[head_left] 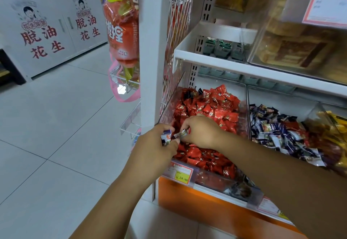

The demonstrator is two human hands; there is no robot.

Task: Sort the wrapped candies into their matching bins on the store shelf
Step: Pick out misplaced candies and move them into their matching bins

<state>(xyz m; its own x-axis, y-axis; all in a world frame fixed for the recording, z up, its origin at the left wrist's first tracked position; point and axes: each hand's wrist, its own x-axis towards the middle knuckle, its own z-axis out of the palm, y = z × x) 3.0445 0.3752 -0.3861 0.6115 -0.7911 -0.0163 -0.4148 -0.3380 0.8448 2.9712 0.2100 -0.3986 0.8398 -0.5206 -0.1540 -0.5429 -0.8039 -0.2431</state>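
left hand (pixel 155 145) gripping blue-white candies (pixel 166 137) | right hand (pixel 201 131) pinching crinkly wrapped candy (pixel 181 134) | both hovering over clear plastic bin (pixel 171 101) holding glossy red candies (pixel 216 107) | blue-white pile (pixel 277 131) lying alongside

Large pale grey glossy floor tiles (pixel 56 126) with thin dark joints spread across the left and reflect soft, even light. At the far left stand white cabinet panels (pixel 43 37) printed with red Chinese characters and a cartoon face. The white metal shelving unit (pixel 150 51) rises on the right, with a white wire mesh side panel (pixel 178 22) and an orange base (pixel 197 203).
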